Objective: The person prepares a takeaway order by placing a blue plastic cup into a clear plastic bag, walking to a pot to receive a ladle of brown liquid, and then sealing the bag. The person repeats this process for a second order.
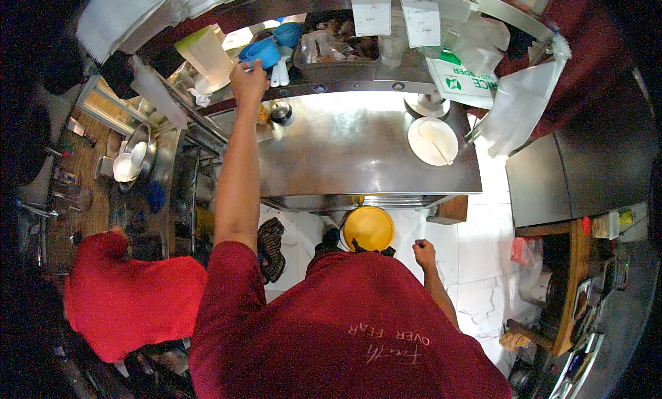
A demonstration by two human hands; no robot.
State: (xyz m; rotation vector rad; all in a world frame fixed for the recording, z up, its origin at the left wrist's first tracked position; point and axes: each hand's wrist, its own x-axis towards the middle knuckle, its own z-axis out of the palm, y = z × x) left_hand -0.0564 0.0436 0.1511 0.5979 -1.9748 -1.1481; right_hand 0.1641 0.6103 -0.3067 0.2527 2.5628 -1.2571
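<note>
My left hand (249, 82) reaches up to the shelf above the steel counter. Its thumb and fingers pinch the near edge of a blue plastic cup (262, 51). Behind that cup sits another blue plastic cup (287, 34), and white handles (280, 72) of some utensils stick out just right of my fingers. My right hand (425, 252) hangs low beside my body over the tiled floor. Its fingers are curled in, and nothing shows in them.
A stainless steel counter (336, 151) carries a white plate (433, 140) with a spoon and a lidded jar (281, 112). Below stands a yellow round lid (369, 228). A person in a red shirt (139, 295) is close on my left. Handwritten slips (371, 14) hang from the upper shelf.
</note>
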